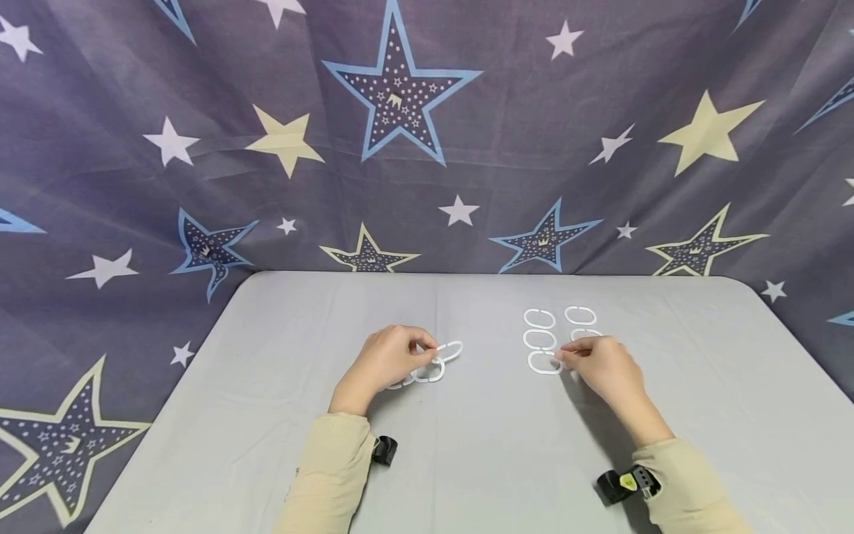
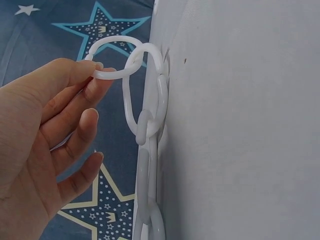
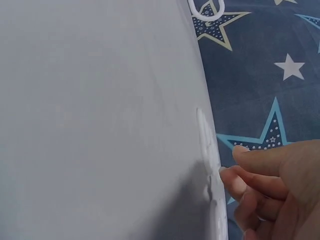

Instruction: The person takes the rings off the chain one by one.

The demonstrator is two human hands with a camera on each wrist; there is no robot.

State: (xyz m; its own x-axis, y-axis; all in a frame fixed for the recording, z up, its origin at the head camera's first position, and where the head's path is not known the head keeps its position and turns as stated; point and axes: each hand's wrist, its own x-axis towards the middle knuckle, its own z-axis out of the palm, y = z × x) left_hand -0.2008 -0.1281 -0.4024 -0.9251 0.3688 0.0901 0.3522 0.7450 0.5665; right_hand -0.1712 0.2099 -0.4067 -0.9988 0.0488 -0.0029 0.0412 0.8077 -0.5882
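Between thumb and fingertips my left hand (image 1: 394,354) pinches a white plastic chain link (image 2: 116,38). A second link (image 2: 126,100) is hooked through it, and several more joined links trail down from that one, partly hidden behind the hand in the head view. My right hand (image 1: 608,374) is at the right end of a loose white link (image 1: 545,373) lying on the table. In the right wrist view its thumb and index finger (image 3: 232,181) stand a little apart, fingertips right beside the flat links.
More loose white links lie in two columns on the right, one with a link (image 1: 539,328) at its top, the other partly behind my right hand. A grey cloth covers the table (image 1: 480,452). A star-patterned curtain (image 1: 507,185) hangs behind its far edge.
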